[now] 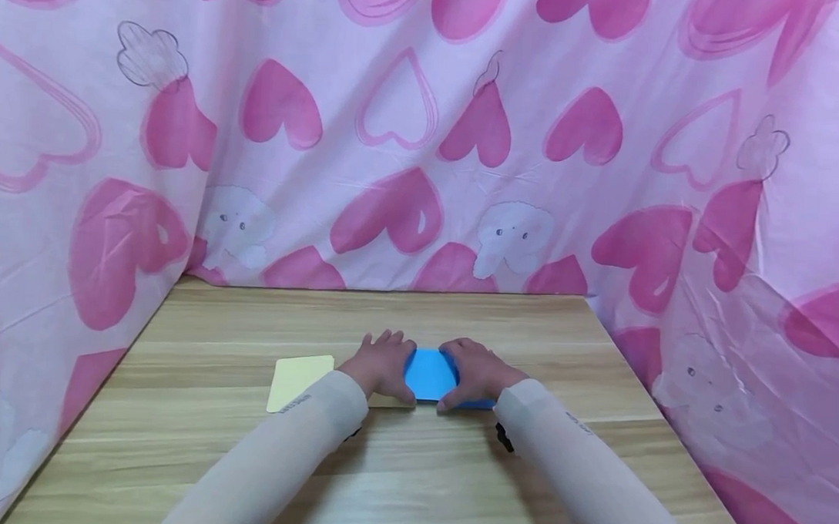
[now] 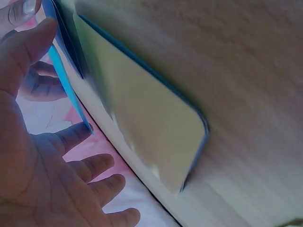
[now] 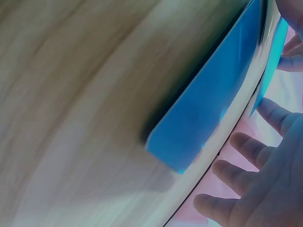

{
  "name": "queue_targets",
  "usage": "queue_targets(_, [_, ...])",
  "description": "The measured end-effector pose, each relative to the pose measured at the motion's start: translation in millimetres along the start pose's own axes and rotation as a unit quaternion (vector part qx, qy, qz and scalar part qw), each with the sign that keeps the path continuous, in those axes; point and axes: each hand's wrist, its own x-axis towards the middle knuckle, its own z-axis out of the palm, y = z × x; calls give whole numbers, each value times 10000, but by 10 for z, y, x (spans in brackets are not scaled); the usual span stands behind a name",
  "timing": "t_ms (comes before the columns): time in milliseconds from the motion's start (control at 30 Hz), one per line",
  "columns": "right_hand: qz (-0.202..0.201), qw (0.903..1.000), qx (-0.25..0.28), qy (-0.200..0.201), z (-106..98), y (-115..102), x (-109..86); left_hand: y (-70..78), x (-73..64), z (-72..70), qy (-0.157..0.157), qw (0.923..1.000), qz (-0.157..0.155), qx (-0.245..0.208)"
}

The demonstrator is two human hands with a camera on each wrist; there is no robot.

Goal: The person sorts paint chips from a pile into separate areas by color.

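Note:
A light-blue card (image 1: 431, 375) is held level between both hands, just above the table. My left hand (image 1: 383, 367) grips its left edge between thumb and forefinger, with the other fingers spread. On the opposite edge, my right hand (image 1: 481, 370) pinches it the same way. From the wrists the held card shows as a thin bright strip (image 2: 68, 85). Beneath the right hand lies another blue card (image 3: 203, 99), partly hidden in the head view. Under the left hand is a yellow card (image 2: 142, 94) with a dark blue edge.
A pale yellow card (image 1: 297, 381) lies left of the left hand, partly covered by the sleeve. The wood-grain table (image 1: 426, 478) is bounded at the back and sides by a pink heart-patterned cloth (image 1: 394, 207).

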Motion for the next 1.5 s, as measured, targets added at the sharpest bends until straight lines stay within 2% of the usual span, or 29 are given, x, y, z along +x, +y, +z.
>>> queue_targets(200, [92,9998,160,-6,1,90,-33,71,48,44,-13,10000,64,16])
queue_targets(567, [59,9999,152,31,-3,214,-100,187,144,112,-17,9999,154,-16])
queue_targets(1167, [409,9990,206,-15,1,471,-166,427,254,227,6,9997,251,-3])
queue_targets(1500, [561,9980,281,-56,-13,518,-179,499,308,268,39,9997,217,97])
